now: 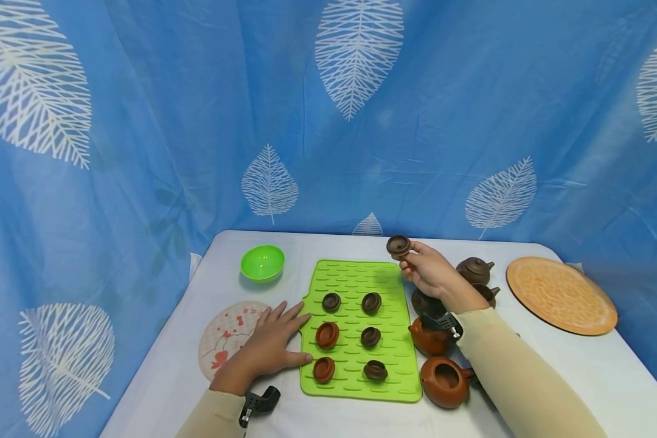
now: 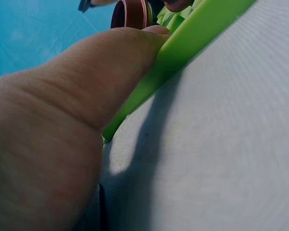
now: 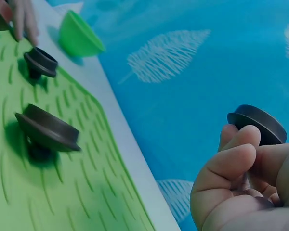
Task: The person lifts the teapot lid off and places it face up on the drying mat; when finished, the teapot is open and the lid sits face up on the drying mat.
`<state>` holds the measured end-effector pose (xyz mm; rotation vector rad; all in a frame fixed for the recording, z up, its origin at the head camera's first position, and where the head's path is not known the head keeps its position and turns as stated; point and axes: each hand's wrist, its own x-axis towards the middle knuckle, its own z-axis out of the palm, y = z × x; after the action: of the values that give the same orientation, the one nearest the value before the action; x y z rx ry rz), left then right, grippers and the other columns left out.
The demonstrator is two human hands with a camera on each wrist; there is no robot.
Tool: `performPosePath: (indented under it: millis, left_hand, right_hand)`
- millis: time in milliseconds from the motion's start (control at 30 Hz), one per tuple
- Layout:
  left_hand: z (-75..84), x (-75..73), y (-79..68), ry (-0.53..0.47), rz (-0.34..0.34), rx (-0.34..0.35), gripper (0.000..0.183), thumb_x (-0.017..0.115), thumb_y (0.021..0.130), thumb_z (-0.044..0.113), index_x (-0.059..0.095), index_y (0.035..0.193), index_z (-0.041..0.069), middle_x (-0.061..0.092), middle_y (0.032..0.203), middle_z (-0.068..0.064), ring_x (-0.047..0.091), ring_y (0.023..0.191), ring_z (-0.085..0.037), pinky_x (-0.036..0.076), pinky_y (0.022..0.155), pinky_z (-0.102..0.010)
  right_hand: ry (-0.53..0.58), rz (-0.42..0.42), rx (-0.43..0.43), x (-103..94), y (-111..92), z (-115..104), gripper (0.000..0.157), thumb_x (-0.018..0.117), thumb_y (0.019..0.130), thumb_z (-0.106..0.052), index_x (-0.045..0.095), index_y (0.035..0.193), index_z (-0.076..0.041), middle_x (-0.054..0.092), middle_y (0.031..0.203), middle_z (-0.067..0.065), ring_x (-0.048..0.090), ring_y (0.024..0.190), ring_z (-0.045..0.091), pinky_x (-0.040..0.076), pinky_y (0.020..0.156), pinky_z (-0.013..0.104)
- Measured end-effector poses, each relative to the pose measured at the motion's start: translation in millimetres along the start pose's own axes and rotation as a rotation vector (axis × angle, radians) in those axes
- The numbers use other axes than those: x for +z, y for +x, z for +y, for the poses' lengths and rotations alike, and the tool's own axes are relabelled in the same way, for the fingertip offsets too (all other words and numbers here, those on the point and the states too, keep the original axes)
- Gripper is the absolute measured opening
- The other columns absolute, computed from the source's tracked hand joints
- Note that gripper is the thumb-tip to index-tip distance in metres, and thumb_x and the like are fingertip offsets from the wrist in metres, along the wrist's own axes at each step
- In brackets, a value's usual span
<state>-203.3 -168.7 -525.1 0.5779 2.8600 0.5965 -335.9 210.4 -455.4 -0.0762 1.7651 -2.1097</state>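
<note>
My right hand (image 1: 431,275) holds a dark brown teapot lid (image 1: 398,247) above the far right corner of a green ridged mat (image 1: 356,389). Fingers and thumb pinch it from below in the right wrist view, hollow side (image 3: 262,120) up. My left hand (image 1: 274,342) lies with spread, straight fingers against the mat's left edge, its thumb close by a reddish-brown lid (image 1: 323,370). Another reddish lid (image 1: 327,335) sits further up that column. Several dark lids, such as this one (image 1: 371,303), rest upside down on the mat, some tilted on their knobs.
Right of the mat stand lidless teapots, reddish (image 1: 445,382) and dark (image 1: 473,271), some partly hidden by my right arm. A green bowl (image 1: 263,264) sits back left. A patterned round mat (image 1: 232,325) lies under my left hand; an orange-tan round board (image 1: 561,295) lies far right.
</note>
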Motion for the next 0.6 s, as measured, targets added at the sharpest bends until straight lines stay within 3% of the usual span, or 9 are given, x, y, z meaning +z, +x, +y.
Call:
performPosePath:
  millis: [300,467,600]
  left_hand:
    - [1.7,-1.8,-1.8,-0.005,0.003,0.001,0.091,0.075,0.084,0.068,0.047,0.16,0.026,0.028,0.173,0.0,0.017,0.161,-0.04,0.01,0.127,-0.068]
    - [0.5,-1.4,-1.0,0.003,0.008,0.009,0.09,0.075,0.084,0.068,0.047,0.159,0.026,0.029,0.173,0.0,0.018,0.161,-0.04,0.012,0.126,-0.068]
    - [-0.6,-0.7,-0.2,0.004,0.01,0.013,0.09,0.075,0.085,0.068,0.047,0.159,0.025,0.029,0.173,0.0,0.018,0.161,-0.04,0.012,0.126,-0.069]
  right_hand:
    - [-0.055,-0.018,0.058,35.2,15,10,0.024,0.039,0.114,-0.011,0.046,0.137,-0.009,0.057,0.116,0.01,0.053,0.071,0.004,0.049,0.06,0.018]
    - [-0.081,-0.033,0.085,50.3,22,14,0.025,0.037,0.114,-0.01,0.047,0.137,-0.008,0.057,0.126,0.017,0.053,0.071,0.005,0.049,0.059,0.017]
    - [-0.118,-0.034,0.095,60.2,27,18,0.027,0.037,0.114,-0.009,0.048,0.139,-0.007,0.059,0.124,0.015,0.053,0.073,0.006,0.049,0.06,0.018]
